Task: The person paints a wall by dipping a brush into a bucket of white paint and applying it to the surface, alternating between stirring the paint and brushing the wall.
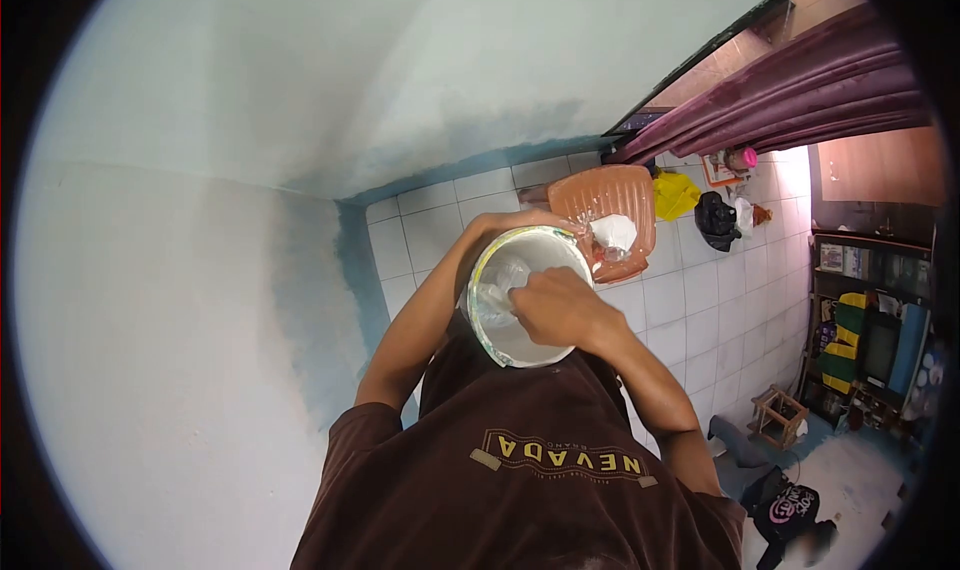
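Observation:
A white paint-stained bucket (481,325) is held against the front of my body, its mouth facing up. My left hand (530,220) reaches around the far side of the bucket and grips it near the rim, with the fingers partly hidden. Inside the bucket is my right hand (562,308), closed, with crumpled clear plastic (495,295) by its fingers. The plastic seems to be in its grasp, though the fingertips are hidden. Whitish residue coats the bucket's inner wall.
Beyond the bucket stands an orange-brown plastic stool (600,195) bearing a white item (613,235). Yellow (676,195) and black (716,222) plastic bags lie on the tiled floor. Part-painted walls meet at left. Another person (785,505) is low at right, near a wooden stool (778,416).

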A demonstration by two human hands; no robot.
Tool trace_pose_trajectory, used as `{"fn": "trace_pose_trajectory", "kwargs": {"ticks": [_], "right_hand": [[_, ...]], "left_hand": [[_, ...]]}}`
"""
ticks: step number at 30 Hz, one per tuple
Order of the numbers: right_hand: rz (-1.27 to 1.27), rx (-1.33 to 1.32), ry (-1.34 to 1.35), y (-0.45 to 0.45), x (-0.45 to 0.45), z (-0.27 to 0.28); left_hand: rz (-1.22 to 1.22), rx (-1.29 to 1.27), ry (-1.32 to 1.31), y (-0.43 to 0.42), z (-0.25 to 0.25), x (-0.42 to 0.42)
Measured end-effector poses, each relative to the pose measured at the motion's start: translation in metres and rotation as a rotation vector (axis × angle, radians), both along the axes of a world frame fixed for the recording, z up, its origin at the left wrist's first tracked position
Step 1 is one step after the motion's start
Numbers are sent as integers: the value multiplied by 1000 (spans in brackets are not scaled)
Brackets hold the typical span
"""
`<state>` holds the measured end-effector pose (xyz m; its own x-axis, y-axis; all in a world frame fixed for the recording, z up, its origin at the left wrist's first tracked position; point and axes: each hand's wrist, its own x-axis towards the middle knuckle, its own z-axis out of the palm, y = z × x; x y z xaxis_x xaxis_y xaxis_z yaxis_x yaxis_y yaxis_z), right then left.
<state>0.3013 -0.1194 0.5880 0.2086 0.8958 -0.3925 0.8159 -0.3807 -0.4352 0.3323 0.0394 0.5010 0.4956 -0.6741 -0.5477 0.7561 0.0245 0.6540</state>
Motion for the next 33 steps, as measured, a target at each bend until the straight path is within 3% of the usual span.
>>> {"fn": "trace_pose_trajectory", "kwargs": {"ticks": [2, 6, 8, 10, 13, 15, 19, 22, 25, 31, 33], "right_hand": [[-61, 29, 235, -9, 34, 5], [-156, 59, 289, -31, 64, 5], [-122, 123, 268, -29, 68, -1], [-10, -116, 232, -17, 75, 2], [-20, -107, 133, -21, 72, -13], [3, -107, 114, -26, 74, -14], [106, -148, 96, -35, 101, -10], [150, -21, 101, -46, 121, 0], [127, 97, 158, -52, 115, -18], [249, -17, 226, -67, 110, -22], [310, -3, 248, -71, 122, -18]], "left_hand": [[57, 46, -18, 3, -10, 3], [227, -69, -18, -2, -28, 10], [201, 1, 14, -6, -22, 18], [142, -10, -87, -12, -31, 36], [83, -62, -224, -21, -22, 47], [156, 94, 38, -25, 3, 49], [241, 69, 41, -29, -11, 53], [284, 116, 3, -39, -13, 54], [182, 1, -264, -46, -50, 51], [471, -14, 95, -58, -36, 26], [465, 26, 174, -61, -24, 28]]}}
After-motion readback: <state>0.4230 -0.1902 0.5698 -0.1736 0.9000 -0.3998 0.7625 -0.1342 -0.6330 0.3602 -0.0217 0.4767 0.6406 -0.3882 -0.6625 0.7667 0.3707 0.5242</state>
